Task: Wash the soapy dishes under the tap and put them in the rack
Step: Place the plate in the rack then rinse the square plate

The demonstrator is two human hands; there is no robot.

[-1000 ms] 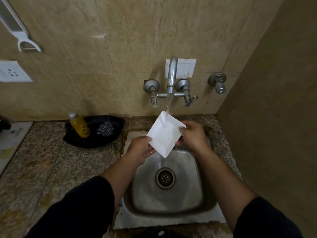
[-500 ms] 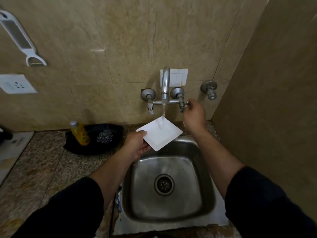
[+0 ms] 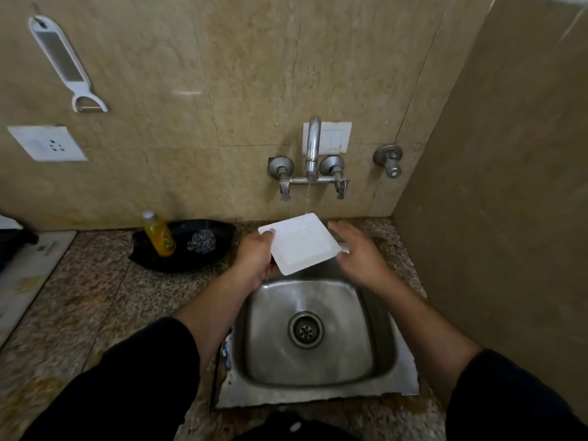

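Note:
A white square plate [image 3: 302, 243] is held almost flat over the back of the steel sink [image 3: 318, 374]. My left hand [image 3: 256, 259] grips its left edge. Just right of the plate is my right hand [image 3: 356, 253], fingers spread, at or touching the right edge; I cannot tell which. The wall tap [image 3: 311, 154] drips a thin stream onto the plate's far corner. No rack is in view.
A black tray [image 3: 184, 264] on the granite counter left of the sink holds a yellow soap bottle [image 3: 157, 233] and a steel scrubber [image 3: 202, 241]. A side wall stands close on the right. A peeler [image 3: 66, 63] and a socket [image 3: 47, 143] are on the back wall.
My right hand left the plate, reached the tap's right handle, then came back down beside the plate. The water stream thinned. The plate went from tilted upright to nearly flat.

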